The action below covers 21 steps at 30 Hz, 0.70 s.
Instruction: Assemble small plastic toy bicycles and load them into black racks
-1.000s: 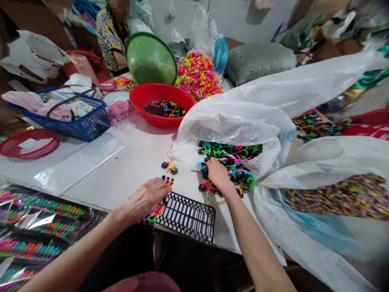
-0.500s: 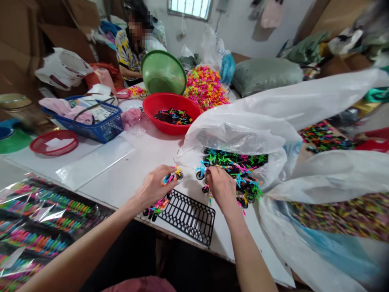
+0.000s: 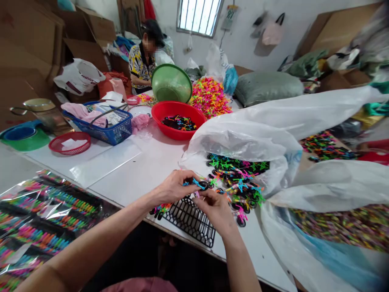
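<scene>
My left hand [image 3: 176, 187] is closed on a small toy bicycle [image 3: 197, 183], light blue with a black wheel, held above the table. My right hand [image 3: 214, 205] meets it from the other side, thumb and fingers pinched at the bicycle's lower edge. A pinkish bit shows at those fingertips; whether it belongs to the same toy I cannot tell. Under the hands lies a black plastic rack [image 3: 194, 225] of slots, with several colourful toy bicycles [image 3: 161, 210] at its left end, partly hidden by my left hand. To the right, a heap of toy bicycles [image 3: 240, 174] spills from a clear plastic bag [image 3: 240, 134].
A red basin [image 3: 179, 132] with dark parts, a green basin [image 3: 172, 83] and a bright pile of pieces [image 3: 209, 95] stand behind. Left are a blue basket [image 3: 118, 129], a red tray [image 3: 69, 144] and wrapped packs [image 3: 45, 223]. A co-worker [image 3: 141, 61] sits at the back.
My right hand has come left from the heap to meet my left hand, which moved right. The blue bicycle is now between them above the rack. The view has tilted up slightly.
</scene>
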Available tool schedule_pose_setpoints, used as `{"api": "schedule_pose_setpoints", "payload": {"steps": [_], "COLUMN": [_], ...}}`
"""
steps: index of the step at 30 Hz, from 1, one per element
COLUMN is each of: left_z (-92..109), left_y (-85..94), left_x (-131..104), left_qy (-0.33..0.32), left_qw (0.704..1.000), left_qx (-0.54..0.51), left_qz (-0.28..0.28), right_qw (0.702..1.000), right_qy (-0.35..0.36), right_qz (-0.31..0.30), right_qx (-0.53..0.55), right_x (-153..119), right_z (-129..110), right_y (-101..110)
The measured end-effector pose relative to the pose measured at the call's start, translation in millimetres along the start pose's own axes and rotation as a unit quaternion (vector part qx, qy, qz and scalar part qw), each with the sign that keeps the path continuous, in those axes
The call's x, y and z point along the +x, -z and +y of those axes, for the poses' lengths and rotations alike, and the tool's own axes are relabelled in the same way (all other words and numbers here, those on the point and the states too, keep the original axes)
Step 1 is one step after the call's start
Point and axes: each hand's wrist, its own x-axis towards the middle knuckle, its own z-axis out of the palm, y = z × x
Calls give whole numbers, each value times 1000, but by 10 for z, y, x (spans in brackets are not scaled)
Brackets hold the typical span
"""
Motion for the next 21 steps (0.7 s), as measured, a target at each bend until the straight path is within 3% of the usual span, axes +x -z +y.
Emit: {"api": "schedule_pose_setpoints", "payload": {"steps": [4, 9, 13, 15, 19, 21], "left_z": [45, 33, 10, 8, -48, -122], "left_y": [80, 76, 82, 151, 364, 427], "left_x": [-77, -160, -167, -170, -284, -386], "left_qy": [13, 23, 31, 15, -59, -117], "left_qw": [996, 997, 991, 993, 990, 970], "left_qx": [-24, 14, -53, -64, 102, 207], "left_qz": [-79, -66, -117, -97, 73, 48], "right_qw": [982, 981, 983, 992, 985, 982], "right_qy": [-19, -26, -22, -23, -17, -25], "right_qz": [-142, -134, -135, -75, 162, 177], "right_qx": [123, 139, 124, 102, 61, 60], "right_x": [-69, -175, -273, -306, -287, -244], "right_z": [-50, -60, -96, -138, -18, 195], "right_y": [-55, -150, -158, -163, -359, -567]}}
